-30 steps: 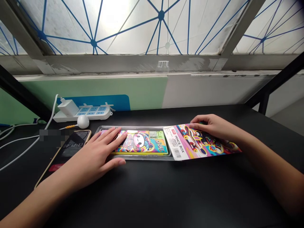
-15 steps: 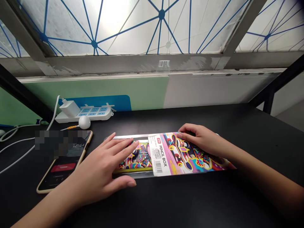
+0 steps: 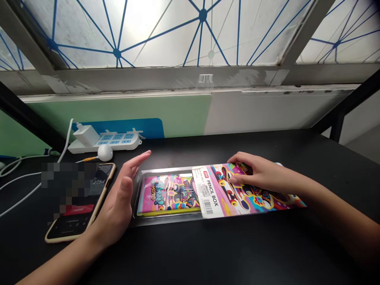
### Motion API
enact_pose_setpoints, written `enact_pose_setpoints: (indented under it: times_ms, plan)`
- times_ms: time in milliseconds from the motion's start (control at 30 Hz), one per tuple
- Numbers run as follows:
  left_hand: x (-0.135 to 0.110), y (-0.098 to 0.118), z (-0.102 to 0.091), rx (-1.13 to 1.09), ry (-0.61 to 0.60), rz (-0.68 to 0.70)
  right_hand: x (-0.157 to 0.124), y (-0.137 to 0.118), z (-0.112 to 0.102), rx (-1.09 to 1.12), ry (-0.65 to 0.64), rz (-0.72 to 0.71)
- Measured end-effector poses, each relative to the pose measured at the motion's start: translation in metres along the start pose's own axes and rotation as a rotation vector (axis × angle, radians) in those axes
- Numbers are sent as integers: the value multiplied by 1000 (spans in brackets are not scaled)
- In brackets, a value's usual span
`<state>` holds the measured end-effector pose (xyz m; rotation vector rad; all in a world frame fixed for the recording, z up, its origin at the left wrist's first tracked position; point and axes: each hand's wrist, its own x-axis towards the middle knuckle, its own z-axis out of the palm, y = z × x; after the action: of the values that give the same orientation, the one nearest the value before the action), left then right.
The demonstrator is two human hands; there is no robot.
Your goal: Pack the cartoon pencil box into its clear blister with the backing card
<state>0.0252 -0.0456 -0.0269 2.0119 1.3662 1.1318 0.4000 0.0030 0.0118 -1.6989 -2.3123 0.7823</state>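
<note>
Now that your left hand (image 3: 117, 200) has lifted off the pencil box (image 3: 168, 196) and stands open beside its plastic tray (image 3: 166, 171), your right hand (image 3: 267, 174) rests curled on the card sleeve (image 3: 246, 190).

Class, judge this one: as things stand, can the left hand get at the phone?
Probably yes: the left hand is open and right beside the phone, and nothing appears to stand between them.
</note>
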Motion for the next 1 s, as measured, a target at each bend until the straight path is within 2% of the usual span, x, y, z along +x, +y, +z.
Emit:
enact_pose_setpoints:
  times_ms: [100,267,433,600,733,867,1000]
  plan:
    - [2,0,3,-241,89,-52,3,0,1,-37,-1,-40]
    - [2,7,3,-389,134,-93,14,-18,5,-89,-46,-86]
    - [2,9,3,-461,154,-90,32,-59,17,-194,-66,-121]
    - [2,7,4,-436,181,-104,52,-109,40,-216,-68,-245]
    - [2,5,2,-457,203,-109,61,-135,57,-269,-47,-333]
    - [3,7,-1,-478,213,-134,58,-137,61,-380,109,-404]
    - [4,12,-4,-467,166,-246,39,-107,52,-375,221,-397]
